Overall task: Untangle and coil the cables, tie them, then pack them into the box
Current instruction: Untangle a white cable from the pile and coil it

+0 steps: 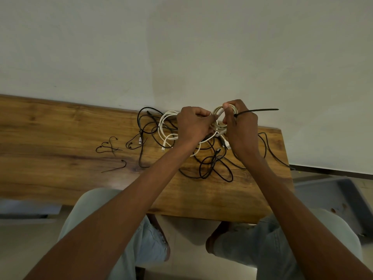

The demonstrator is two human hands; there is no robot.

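We begin with the room: a plain pale wall (181, 47) stands directly behind the wooden bench (50, 168), and a light floor shows below it. To the right of the bench, lower down, we see a grey box (333, 195), probably the one where the cables must go at the end; it is well apart from the work.

On the bench lies the tangle of black cables (212, 166), spread in loose loops, with a white cable (167, 130) partly mixed into it. We think it is left there because only one cable is handled at a time. Left of the heap, apart from it, some spare black ties (110, 147) wait within reach.

Above the far edge of the bench, both hands hold one coiled white cable (219, 116) in the air. The right hand (242, 126) is curled around the coil and keeps its loops together. A black zip tie (258, 110) goes around the coil, and its long tail points to the right. The left hand (193, 124) pinches the coil from the other side, we judge to steady it while the tie is tightened.
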